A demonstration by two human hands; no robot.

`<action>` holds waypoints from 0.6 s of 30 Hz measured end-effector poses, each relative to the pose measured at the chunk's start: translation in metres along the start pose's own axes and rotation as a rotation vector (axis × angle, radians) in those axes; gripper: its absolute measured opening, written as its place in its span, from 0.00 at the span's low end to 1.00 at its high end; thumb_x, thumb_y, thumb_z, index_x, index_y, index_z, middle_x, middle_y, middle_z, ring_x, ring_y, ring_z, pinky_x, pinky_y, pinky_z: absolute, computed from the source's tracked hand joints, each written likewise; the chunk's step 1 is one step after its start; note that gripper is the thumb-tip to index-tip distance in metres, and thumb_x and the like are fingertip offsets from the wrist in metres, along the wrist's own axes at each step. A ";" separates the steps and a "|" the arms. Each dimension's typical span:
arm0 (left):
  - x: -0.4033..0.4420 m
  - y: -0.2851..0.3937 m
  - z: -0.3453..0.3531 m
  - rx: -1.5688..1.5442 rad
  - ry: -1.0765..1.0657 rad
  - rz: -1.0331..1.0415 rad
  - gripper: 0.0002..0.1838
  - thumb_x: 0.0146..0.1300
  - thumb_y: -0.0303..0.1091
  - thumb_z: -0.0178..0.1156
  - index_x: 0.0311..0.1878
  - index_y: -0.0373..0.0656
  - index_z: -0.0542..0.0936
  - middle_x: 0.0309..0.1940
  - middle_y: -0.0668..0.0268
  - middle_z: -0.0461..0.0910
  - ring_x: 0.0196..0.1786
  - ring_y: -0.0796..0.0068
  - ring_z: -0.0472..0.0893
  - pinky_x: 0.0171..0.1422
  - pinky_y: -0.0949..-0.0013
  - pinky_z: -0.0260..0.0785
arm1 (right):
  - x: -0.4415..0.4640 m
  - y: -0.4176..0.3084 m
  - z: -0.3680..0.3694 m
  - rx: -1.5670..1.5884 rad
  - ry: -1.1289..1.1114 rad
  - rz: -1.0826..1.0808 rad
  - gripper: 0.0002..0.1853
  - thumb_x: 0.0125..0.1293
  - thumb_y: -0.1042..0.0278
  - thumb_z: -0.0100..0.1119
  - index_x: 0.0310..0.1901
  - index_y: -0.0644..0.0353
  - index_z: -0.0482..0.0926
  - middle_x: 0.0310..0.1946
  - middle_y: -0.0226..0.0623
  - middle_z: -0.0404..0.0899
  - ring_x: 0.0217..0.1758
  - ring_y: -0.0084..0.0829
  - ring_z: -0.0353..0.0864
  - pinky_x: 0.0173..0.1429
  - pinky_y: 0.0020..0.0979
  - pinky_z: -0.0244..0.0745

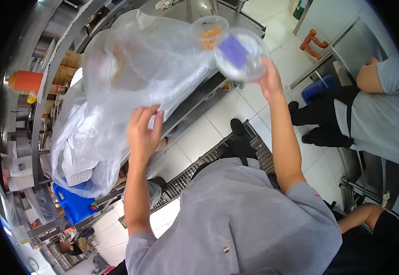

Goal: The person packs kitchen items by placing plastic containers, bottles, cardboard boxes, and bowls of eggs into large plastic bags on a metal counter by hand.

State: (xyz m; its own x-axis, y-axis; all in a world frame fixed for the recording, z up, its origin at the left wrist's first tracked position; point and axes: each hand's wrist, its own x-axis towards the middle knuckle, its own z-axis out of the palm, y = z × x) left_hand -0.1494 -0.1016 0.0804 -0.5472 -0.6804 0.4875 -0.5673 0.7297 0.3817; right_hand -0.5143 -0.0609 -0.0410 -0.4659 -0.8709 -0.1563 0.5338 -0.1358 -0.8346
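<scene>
My right hand [270, 81] grips the edge of a round clear plastic container [255, 64], smeared a little by motion. A purple rectangle [233, 51] shows on or through it; I cannot tell which. Just behind and to its left stands a clear plastic tub [208, 23] with orange pieces of food [211, 33] in it. My left hand [142, 133] is over the near edge of a large clear plastic bag [149, 59], fingers bent and thumb apart, with nothing visible between them. Whitish and reddish shapes show dimly beneath the plastic.
Stacked white foam containers [75, 167] and a blue jerrycan [73, 204] are at the left. Shelving with an orange bottle [27, 81] stands beyond. At the right is another person in a grey shirt [378, 114]. A drain grate [259, 142] crosses the tiled floor.
</scene>
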 end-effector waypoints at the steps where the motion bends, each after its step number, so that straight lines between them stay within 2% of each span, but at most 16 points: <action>1: 0.009 -0.006 0.016 -0.006 0.015 0.003 0.08 0.60 0.25 0.67 0.44 0.37 0.84 0.32 0.57 0.82 0.35 0.60 0.79 0.41 0.62 0.72 | 0.020 -0.027 0.023 -0.069 -0.017 -0.022 0.29 0.68 0.47 0.56 0.60 0.62 0.74 0.52 0.42 0.82 0.48 0.34 0.85 0.43 0.41 0.84; 2: 0.016 -0.009 0.035 -0.149 0.049 -0.074 0.08 0.61 0.26 0.67 0.44 0.37 0.84 0.32 0.57 0.82 0.33 0.62 0.79 0.41 0.63 0.72 | 0.046 -0.043 0.041 -0.084 -0.056 -0.032 0.29 0.67 0.46 0.56 0.59 0.62 0.74 0.51 0.41 0.82 0.47 0.37 0.85 0.40 0.39 0.85; 3: 0.025 -0.009 0.053 -0.292 0.079 -0.149 0.08 0.62 0.27 0.66 0.44 0.36 0.84 0.31 0.56 0.83 0.32 0.64 0.80 0.41 0.65 0.73 | 0.077 -0.052 0.052 -0.184 -0.059 0.027 0.32 0.68 0.43 0.54 0.65 0.58 0.68 0.56 0.45 0.78 0.53 0.39 0.81 0.45 0.43 0.81; 5: 0.051 -0.001 0.088 -0.391 0.044 -0.234 0.11 0.67 0.32 0.64 0.45 0.34 0.83 0.29 0.59 0.83 0.31 0.68 0.80 0.42 0.68 0.74 | 0.119 -0.068 0.084 -0.229 -0.041 0.062 0.34 0.66 0.40 0.55 0.64 0.59 0.70 0.54 0.48 0.77 0.51 0.40 0.81 0.46 0.40 0.81; 6: 0.071 -0.009 0.102 -0.397 0.053 -0.220 0.11 0.67 0.32 0.64 0.45 0.34 0.83 0.29 0.59 0.83 0.31 0.68 0.80 0.42 0.68 0.74 | 0.142 -0.067 0.091 -0.300 -0.059 0.089 0.37 0.63 0.39 0.57 0.63 0.63 0.71 0.52 0.47 0.79 0.48 0.41 0.82 0.46 0.42 0.81; 7: 0.092 -0.017 0.118 -0.517 0.006 -0.377 0.16 0.70 0.39 0.61 0.50 0.34 0.82 0.35 0.59 0.83 0.36 0.69 0.81 0.45 0.69 0.74 | 0.161 -0.062 0.092 -0.371 -0.073 0.122 0.40 0.61 0.38 0.59 0.62 0.68 0.72 0.51 0.45 0.80 0.46 0.43 0.82 0.45 0.44 0.82; 8: 0.116 -0.026 0.133 -0.636 -0.040 -0.534 0.21 0.73 0.45 0.58 0.55 0.34 0.80 0.41 0.59 0.83 0.41 0.71 0.81 0.47 0.70 0.75 | 0.178 -0.053 0.091 -0.377 -0.074 0.110 0.40 0.61 0.38 0.59 0.62 0.68 0.72 0.51 0.45 0.80 0.46 0.43 0.82 0.45 0.44 0.82; 9: 0.142 -0.035 0.146 -0.641 -0.029 -0.528 0.21 0.73 0.45 0.58 0.55 0.34 0.80 0.41 0.59 0.83 0.41 0.71 0.81 0.47 0.70 0.75 | 0.196 -0.041 0.089 -0.593 -0.005 0.146 0.40 0.61 0.37 0.58 0.64 0.65 0.72 0.53 0.46 0.80 0.46 0.44 0.82 0.47 0.44 0.81; 10: 0.166 -0.045 0.159 -0.739 -0.021 -0.668 0.26 0.74 0.50 0.54 0.60 0.35 0.76 0.47 0.57 0.80 0.45 0.68 0.80 0.49 0.66 0.76 | 0.210 -0.036 0.089 -0.808 0.067 0.191 0.41 0.60 0.36 0.58 0.65 0.63 0.72 0.55 0.47 0.80 0.47 0.45 0.81 0.48 0.45 0.80; 11: 0.182 -0.054 0.172 -0.835 -0.022 -0.818 0.31 0.75 0.55 0.50 0.66 0.35 0.71 0.53 0.55 0.78 0.50 0.66 0.79 0.51 0.62 0.76 | 0.210 -0.037 0.090 -0.814 0.067 0.201 0.41 0.60 0.36 0.58 0.65 0.63 0.72 0.55 0.47 0.80 0.47 0.45 0.81 0.48 0.45 0.80; 12: 0.198 -0.062 0.184 -0.838 -0.026 -0.827 0.31 0.75 0.55 0.50 0.66 0.35 0.71 0.53 0.55 0.78 0.50 0.66 0.79 0.51 0.62 0.76 | 0.203 -0.040 0.090 -0.885 0.012 0.177 0.41 0.61 0.36 0.58 0.66 0.62 0.71 0.58 0.47 0.78 0.48 0.47 0.81 0.49 0.46 0.79; 13: 0.212 -0.069 0.194 -0.932 -0.031 -0.960 0.34 0.75 0.58 0.48 0.68 0.38 0.68 0.57 0.53 0.74 0.53 0.63 0.77 0.53 0.57 0.76 | 0.198 -0.042 0.088 -0.957 -0.048 0.152 0.41 0.62 0.36 0.57 0.67 0.60 0.71 0.61 0.48 0.76 0.49 0.49 0.80 0.50 0.47 0.79; 14: 0.222 -0.076 0.201 -1.022 -0.034 -1.091 0.36 0.74 0.61 0.45 0.70 0.40 0.64 0.61 0.50 0.70 0.57 0.60 0.75 0.54 0.52 0.76 | 0.194 -0.042 0.087 -0.960 -0.051 0.158 0.41 0.62 0.36 0.57 0.67 0.60 0.71 0.61 0.48 0.76 0.49 0.49 0.80 0.50 0.47 0.79; 16: 0.229 -0.085 0.208 -0.989 -0.070 -1.088 0.36 0.74 0.62 0.45 0.71 0.41 0.64 0.61 0.52 0.70 0.59 0.59 0.74 0.56 0.50 0.75 | 0.191 -0.040 0.079 -0.561 0.032 0.227 0.40 0.63 0.35 0.55 0.68 0.59 0.71 0.64 0.47 0.74 0.53 0.48 0.80 0.49 0.48 0.79; 17: 0.232 -0.089 0.212 -0.962 -0.104 -1.078 0.37 0.73 0.64 0.44 0.71 0.43 0.63 0.62 0.53 0.70 0.61 0.57 0.73 0.57 0.47 0.74 | 0.196 -0.036 0.071 -0.559 0.041 0.233 0.40 0.63 0.35 0.55 0.68 0.59 0.71 0.64 0.47 0.74 0.53 0.48 0.80 0.49 0.48 0.79; 18: 0.236 -0.092 0.214 -0.963 -0.114 -1.084 0.37 0.73 0.64 0.44 0.71 0.43 0.63 0.62 0.53 0.70 0.61 0.57 0.73 0.57 0.47 0.74 | 0.199 -0.032 0.062 -0.528 0.049 0.246 0.36 0.64 0.40 0.57 0.67 0.57 0.70 0.59 0.49 0.74 0.50 0.45 0.82 0.46 0.44 0.81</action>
State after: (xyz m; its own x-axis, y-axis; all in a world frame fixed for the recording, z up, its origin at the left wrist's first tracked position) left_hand -0.3581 -0.3433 -0.0081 -0.1980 -0.8841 -0.4234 -0.1258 -0.4054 0.9054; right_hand -0.5803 -0.2590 -0.0124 -0.4115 -0.8227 -0.3922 0.2120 0.3322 -0.9191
